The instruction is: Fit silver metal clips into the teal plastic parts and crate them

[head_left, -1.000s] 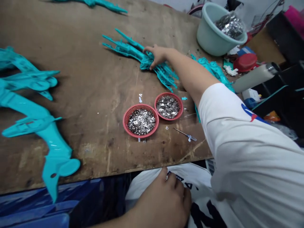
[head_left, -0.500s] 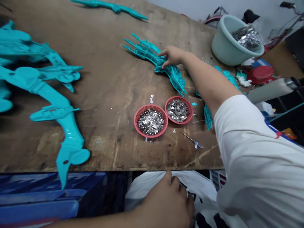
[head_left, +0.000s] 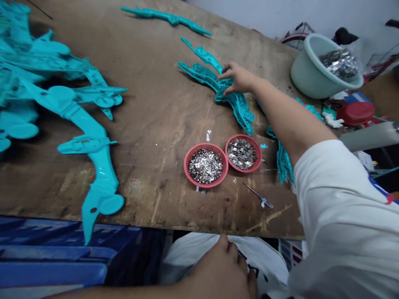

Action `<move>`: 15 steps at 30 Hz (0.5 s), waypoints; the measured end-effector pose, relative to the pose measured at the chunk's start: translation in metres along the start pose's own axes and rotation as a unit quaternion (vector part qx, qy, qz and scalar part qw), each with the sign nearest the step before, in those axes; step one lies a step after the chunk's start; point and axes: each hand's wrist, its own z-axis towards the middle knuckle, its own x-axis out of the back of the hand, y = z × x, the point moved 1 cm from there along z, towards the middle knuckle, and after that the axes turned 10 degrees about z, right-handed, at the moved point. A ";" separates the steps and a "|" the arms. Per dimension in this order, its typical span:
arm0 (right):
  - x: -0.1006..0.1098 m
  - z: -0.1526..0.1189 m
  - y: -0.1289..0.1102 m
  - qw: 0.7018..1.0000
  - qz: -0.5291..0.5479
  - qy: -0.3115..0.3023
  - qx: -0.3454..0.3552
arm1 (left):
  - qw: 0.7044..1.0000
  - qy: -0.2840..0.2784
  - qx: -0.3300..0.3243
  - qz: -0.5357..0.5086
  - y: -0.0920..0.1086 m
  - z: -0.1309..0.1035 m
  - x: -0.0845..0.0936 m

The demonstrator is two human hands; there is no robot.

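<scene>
My right hand (head_left: 238,79) reaches out over several long teal plastic parts (head_left: 238,109), with its thumb and fingers parted at their middle. One of these parts is angled away from the others at the far end. My left hand (head_left: 222,265) rests near my body by the table's front edge, its fingers curled downward; whether it holds anything is hidden. Between the hands stand two red baskets of small metal clips, the left one (head_left: 186,171) touching the right one (head_left: 259,160). A thin screwdriver-like tool (head_left: 257,194) lies in front of them.
Teal parts (head_left: 70,104) are heaped at the left of the wooden table (head_left: 149,124). Another lies at the far edge (head_left: 171,18). A pale bucket (head_left: 307,68), a red bowl (head_left: 357,113) and a bottle (head_left: 370,136) stand at right. Blue crates (head_left: 52,272) sit below.
The view has shifted, so the table appears farther right and lower. Beneath my right hand, the far ends of the teal parts have spread apart. My left hand stays near my body.
</scene>
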 end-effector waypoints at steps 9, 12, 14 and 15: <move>-0.008 0.007 0.007 0.998 -0.026 -0.053 -0.007 | 0.998 0.049 -0.029 0.011 -0.006 0.003 -0.010; -0.009 0.003 0.008 0.998 -0.033 -0.048 0.002 | 0.999 0.044 -0.029 0.012 -0.006 0.003 -0.010; -0.009 -0.001 0.005 0.998 -0.043 -0.046 -0.017 | 0.999 0.044 -0.028 0.013 -0.005 0.004 -0.010; -0.008 -0.002 0.004 0.997 -0.049 -0.046 -0.032 | 0.999 0.045 -0.026 0.013 -0.005 0.004 -0.010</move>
